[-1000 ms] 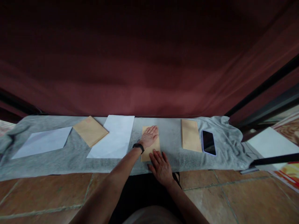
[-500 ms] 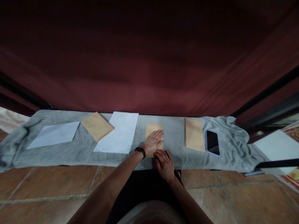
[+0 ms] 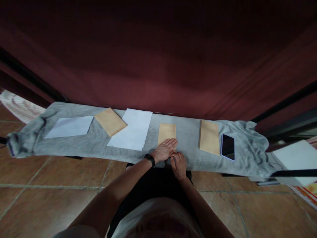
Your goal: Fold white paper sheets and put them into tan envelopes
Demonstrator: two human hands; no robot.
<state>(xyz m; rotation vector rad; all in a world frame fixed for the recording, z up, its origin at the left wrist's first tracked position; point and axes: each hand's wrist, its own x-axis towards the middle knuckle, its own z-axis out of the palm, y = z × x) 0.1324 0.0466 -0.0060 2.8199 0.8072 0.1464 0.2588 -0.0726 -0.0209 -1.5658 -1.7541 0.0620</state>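
A small brown paper envelope (image 3: 167, 130) lies upright on the grey cloth in front of me, its near part covered by my hands. My left hand (image 3: 163, 150), with a black band on the wrist, rests palm down across its lower part, fingers stretched out to the right. At the envelope's near right corner, my right hand (image 3: 179, 166) has its fingers bent and close together, touching the left fingertips. The corner under those fingers is mostly hidden.
Left of my hands are white paper sheets (image 3: 138, 127), a tilted brown envelope stack (image 3: 110, 121) overlapping them, and more white paper (image 3: 70, 127). To the right are another brown stack (image 3: 209, 137) and a phone (image 3: 228, 147). A dark red panel (image 3: 158, 82) rises behind the cloth (image 3: 188, 138).
My left hand has slid down the envelope towards me, uncovering its upper part. My right hand's fingers have curled more at the near corner. The view has shifted and tilted slightly.
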